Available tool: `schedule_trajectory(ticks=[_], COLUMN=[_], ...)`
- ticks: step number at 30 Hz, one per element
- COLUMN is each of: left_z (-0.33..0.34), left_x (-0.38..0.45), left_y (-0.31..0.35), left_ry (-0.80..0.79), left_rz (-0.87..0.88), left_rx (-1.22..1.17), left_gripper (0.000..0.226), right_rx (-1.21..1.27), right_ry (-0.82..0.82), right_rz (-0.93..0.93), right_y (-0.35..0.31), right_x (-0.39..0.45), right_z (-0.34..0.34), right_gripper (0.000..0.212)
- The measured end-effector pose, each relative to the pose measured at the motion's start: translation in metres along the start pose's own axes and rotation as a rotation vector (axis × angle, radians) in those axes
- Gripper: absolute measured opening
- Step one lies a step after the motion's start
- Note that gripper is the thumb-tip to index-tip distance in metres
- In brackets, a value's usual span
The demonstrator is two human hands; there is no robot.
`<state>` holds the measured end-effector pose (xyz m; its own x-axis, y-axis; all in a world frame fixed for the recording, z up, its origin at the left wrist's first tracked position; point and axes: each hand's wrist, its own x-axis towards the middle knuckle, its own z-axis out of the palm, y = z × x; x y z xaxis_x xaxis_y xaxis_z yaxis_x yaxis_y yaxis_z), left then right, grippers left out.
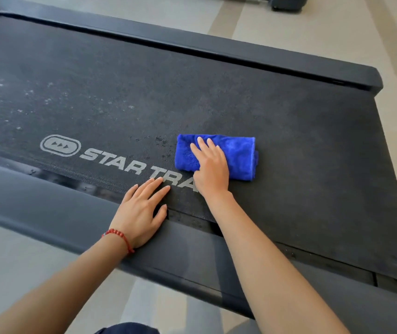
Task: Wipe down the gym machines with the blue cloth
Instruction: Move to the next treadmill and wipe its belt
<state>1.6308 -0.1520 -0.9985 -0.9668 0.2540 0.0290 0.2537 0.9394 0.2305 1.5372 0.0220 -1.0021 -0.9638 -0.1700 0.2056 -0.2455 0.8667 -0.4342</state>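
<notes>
We're pressing our right hand [210,168] flat, fingers straight, on the folded cloth [237,156], which is lying on the treadmill [289,145] belt nr the logo. Our left hand [142,212], fingers spread & holding nothing, is resting across belt & side rail [48,201].

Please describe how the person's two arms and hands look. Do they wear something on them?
Both forearms are bare, with no sleeves or gloves in view. The left hand has a thin red beaded bracelet at the wrist. The right hand and its wrist wear nothing. No rings or watch are visible.
</notes>
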Motion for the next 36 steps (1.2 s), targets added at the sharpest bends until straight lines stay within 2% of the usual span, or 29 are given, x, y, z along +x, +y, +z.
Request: schedule_trajectory(ticks=[10,20,26,32,36], left_z=[-0.005,-0.012,-0.03,-0.034,-0.03], left_x=[-0.002,-0.007,-0.012,-0.014,-0.01], left_y=[0.004,-0.003,-0.051,-0.105,-0.115], left_ry=[0.03,0.108,0.139,0.067,0.007], left_rz=[-0.035,0.038,0.078,0.08,0.027], left_rx=[-0.024,-0.178,-0.121,-0.027,-0.075], left_gripper=[0.066,0.052,0.049,0.051,0.058], right_rx=[0.041,0.043,0.026,0.034,0.064], right_ry=[-0.008,0.025,0.026,-0.01,-0.033], right_rz=[-0.007,0.092,0.207,0.246,0.233], right_y=[-0.023,-0.038,-0.057,-0.088,-0.098], right_x=[-0.047,-0.055,-0.059,-0.062,-0.058], right_z=[0.0,0.001,0.006,0.018,0.021], right_gripper=[0.068,0.069,0.072,0.075,0.075])
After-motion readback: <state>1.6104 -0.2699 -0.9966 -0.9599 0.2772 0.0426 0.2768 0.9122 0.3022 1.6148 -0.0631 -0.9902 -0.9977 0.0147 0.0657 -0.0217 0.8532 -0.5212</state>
